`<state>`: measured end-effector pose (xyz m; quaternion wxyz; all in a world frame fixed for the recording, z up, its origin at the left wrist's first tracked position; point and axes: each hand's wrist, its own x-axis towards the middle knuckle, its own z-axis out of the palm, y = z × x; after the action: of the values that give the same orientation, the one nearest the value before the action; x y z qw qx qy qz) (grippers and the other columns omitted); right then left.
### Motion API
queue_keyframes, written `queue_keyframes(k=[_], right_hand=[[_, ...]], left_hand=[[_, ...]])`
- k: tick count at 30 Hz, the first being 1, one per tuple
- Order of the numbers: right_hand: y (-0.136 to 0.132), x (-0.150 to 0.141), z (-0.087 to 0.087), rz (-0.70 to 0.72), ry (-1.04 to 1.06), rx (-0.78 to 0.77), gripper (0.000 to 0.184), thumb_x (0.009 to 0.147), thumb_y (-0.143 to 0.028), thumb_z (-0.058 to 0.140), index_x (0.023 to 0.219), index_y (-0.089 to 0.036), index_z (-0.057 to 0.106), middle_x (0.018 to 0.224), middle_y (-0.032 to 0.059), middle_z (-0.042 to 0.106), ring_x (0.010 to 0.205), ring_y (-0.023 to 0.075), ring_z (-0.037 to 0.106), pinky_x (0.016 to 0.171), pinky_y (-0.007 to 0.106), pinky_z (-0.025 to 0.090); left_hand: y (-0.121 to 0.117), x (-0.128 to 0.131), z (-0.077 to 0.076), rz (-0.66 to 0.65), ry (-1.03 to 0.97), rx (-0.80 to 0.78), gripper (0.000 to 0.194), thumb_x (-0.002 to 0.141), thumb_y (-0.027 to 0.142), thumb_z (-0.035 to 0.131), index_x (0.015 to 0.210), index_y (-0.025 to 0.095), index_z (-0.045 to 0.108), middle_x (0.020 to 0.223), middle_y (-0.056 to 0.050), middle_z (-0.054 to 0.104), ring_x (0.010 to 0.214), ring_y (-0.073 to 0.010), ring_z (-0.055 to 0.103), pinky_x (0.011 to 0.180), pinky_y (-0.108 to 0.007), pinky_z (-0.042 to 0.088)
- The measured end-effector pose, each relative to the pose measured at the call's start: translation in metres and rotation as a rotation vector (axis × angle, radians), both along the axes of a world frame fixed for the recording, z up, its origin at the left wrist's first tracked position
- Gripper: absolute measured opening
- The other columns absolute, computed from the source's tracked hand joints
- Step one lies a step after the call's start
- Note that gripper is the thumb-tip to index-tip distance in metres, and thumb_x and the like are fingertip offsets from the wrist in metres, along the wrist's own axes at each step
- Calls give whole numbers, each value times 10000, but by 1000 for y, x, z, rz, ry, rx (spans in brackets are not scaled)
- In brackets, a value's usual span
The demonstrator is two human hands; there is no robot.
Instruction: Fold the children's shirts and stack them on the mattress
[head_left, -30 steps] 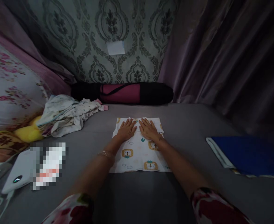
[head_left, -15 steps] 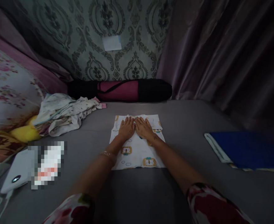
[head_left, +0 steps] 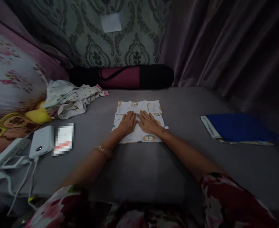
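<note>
A home, with patterned wallpaper and curtains.

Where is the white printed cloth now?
In the head view, the white printed cloth lies mid-picture on the grey surface, under the left hand and right hand, between crumpled clothes at left and a folded blue cloth at right.

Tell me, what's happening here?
A person has the left hand and right hand laid flat, close together, on a white printed cloth. The cloth lies spread on a grey surface, and its far end seems folded over, with the fingertips near that fold's edge. Off to the left is a crumpled heap of clothes; to the right lies a folded blue cloth, with neither hand on it.
</note>
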<state>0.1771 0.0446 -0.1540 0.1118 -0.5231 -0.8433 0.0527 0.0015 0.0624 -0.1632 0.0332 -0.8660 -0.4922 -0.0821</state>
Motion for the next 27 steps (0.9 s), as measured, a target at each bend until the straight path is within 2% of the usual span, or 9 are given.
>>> queue_keyframes(k=[6,10,14,17,20,24,27], right_hand=[[-57,2,7,124,-21,-50,622,997,-449,270,1501,-85,281,1563,178,237,1454,290,170,1176,499,96],[-86,7,14,225,-24,-85,572,1000,-398,297,1509,-137,288,1573,163,217,1455,296,159,1176,505,80],[-102,23,19,300,-1,-143,501,1010,-377,286,1494,-260,332,1586,79,217,1464,259,131,1178,488,89],[-109,40,21,312,26,-195,499,1014,-407,261,1494,-284,327,1586,39,223,1467,230,125,1187,477,74],[-118,59,21,307,59,-245,506,1014,-428,254,1498,-294,311,1581,13,239,1465,216,137,1194,469,76],[-131,82,19,255,141,-231,500,1009,-392,295,1497,-288,313,1547,5,327,1447,187,214,1200,447,129],[-136,100,15,216,222,-171,457,989,-345,364,1434,-265,435,1473,44,452,1388,190,355,1173,454,240]], left_hand=[[-58,-15,1,-92,0,-144,583,993,392,198,1483,87,282,1552,-176,277,1452,-265,213,1166,-512,195],[-81,-26,7,-126,-16,-206,644,983,486,190,1492,100,269,1573,-152,229,1465,-249,166,1179,-483,164],[-88,-43,11,-64,-26,-241,665,964,552,220,1499,161,283,1578,-117,229,1463,-251,175,1179,-471,162],[-87,-59,12,-11,-33,-264,668,962,559,214,1507,177,269,1582,-111,215,1464,-260,164,1175,-491,156],[-87,-80,14,-24,-48,-303,650,967,550,197,1511,202,262,1582,-87,216,1467,-244,154,1178,-495,149],[-88,-110,17,-101,-131,-345,663,942,604,257,1457,207,391,1552,-85,304,1450,-249,222,1172,-482,200],[-89,-130,18,-135,-236,-348,653,906,641,351,1371,212,513,1502,-84,405,1414,-255,315,1147,-464,283]])
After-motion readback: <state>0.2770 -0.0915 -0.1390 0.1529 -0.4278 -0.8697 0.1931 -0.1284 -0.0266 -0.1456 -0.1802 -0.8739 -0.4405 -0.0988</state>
